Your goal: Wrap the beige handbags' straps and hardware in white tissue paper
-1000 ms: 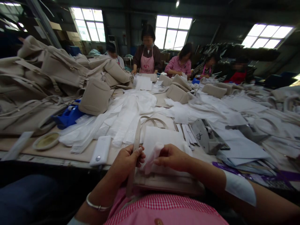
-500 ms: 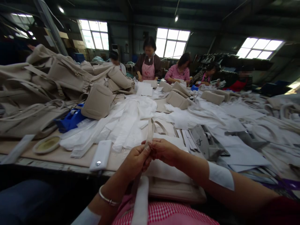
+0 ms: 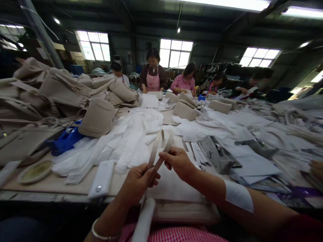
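Observation:
My left hand (image 3: pixel 138 183) and my right hand (image 3: pixel 177 161) both pinch a thin beige bag strap (image 3: pixel 157 149) that loops upward between them. The lower part of the strap is wrapped in white paper (image 3: pixel 143 220) and runs down toward my lap. Under my hands a beige bag (image 3: pixel 181 210) lies flat at the table's near edge, with a white sheet (image 3: pixel 171 185) on top of it.
A pile of beige bags (image 3: pixel 63 90) fills the left of the table, beside a blue bin (image 3: pixel 64 141), a small dish (image 3: pixel 35 171) and a white power bank (image 3: pixel 102 178). White wrapping paper (image 3: pixel 136 134) covers the middle. Several other people (image 3: pixel 152 72) work at the far side.
My hands lifted the strap up off the bag. The white paper moved from my right hand's fingers to wrap the strap's lower part. My right hand slid higher along the strap.

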Action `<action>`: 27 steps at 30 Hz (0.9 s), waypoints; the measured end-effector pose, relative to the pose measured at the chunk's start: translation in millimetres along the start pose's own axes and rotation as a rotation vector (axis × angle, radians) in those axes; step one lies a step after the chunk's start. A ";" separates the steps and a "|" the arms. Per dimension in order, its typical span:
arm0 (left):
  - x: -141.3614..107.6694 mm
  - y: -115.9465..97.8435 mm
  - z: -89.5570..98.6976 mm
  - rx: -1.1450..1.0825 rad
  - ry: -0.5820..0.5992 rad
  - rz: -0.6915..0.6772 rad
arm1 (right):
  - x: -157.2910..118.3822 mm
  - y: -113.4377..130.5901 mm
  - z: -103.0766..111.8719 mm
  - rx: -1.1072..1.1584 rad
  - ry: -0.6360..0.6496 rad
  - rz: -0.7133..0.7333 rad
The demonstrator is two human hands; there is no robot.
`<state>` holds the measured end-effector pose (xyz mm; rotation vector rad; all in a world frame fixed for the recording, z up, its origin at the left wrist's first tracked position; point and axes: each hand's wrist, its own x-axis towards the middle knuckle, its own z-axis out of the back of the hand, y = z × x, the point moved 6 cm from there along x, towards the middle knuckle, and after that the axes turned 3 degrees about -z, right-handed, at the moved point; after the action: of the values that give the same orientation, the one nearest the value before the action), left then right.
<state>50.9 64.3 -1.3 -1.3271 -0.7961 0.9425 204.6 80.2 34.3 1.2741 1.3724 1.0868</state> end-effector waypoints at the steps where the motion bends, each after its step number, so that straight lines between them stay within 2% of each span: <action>1: -0.2 0.4 -0.3 -0.047 0.020 0.020 | -4.3 -1.2 -1.3 0.004 0.014 0.009; 2: -0.7 0.0 -1.3 -0.088 0.044 0.032 | -8.4 -3.4 -4.8 0.012 0.061 0.008; 6: -3.8 -4.1 -12.1 -0.138 0.175 0.023 | -23.6 -18.6 -30.6 0.050 0.419 -0.071; 8: -4.3 -4.1 -16.6 -0.121 0.206 0.019 | -25.1 -22.0 -36.1 0.066 0.477 -0.088; 10: -3.3 -3.0 -16.6 -0.081 0.184 0.017 | -21.2 -17.7 -32.4 0.072 0.420 -0.048; 15: -3.6 -1.2 -10.3 -0.038 0.118 0.027 | -10.2 7.9 0.0 -0.106 0.050 0.133; 17: -6.7 -0.6 -11.6 -0.107 0.130 0.047 | -10.0 9.2 0.4 -0.200 0.086 0.135; 19: -10.0 -1.3 -15.8 -0.143 0.179 0.043 | -12.8 4.2 -5.9 -0.285 0.209 0.115; 22: -10.2 -1.9 -15.6 -0.048 0.247 -0.014 | -16.4 -3.3 -7.8 -0.374 0.282 0.080; 23: -7.1 -0.5 -8.4 0.065 0.213 -0.037 | -15.6 -3.6 -4.1 -0.390 0.250 0.073; 24: -2.1 2.1 4.2 0.215 0.129 -0.049 | -13.9 -2.4 1.2 -0.396 0.201 0.074; 25: 4.1 5.1 20.6 0.379 0.020 -0.052 | -11.9 -0.4 7.3 -0.393 0.148 0.080; 26: 10.3 8.8 43.0 0.572 -0.156 -0.019 | -9.8 1.8 13.4 -0.386 0.099 0.090; 27: 16.4 14.0 64.0 0.670 -0.291 0.028 | -8.1 3.5 18.9 -0.379 0.060 0.097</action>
<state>-1.2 106.5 -9.7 -0.6272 -0.5966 1.3001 224.0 72.5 35.1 1.0430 1.0898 1.3864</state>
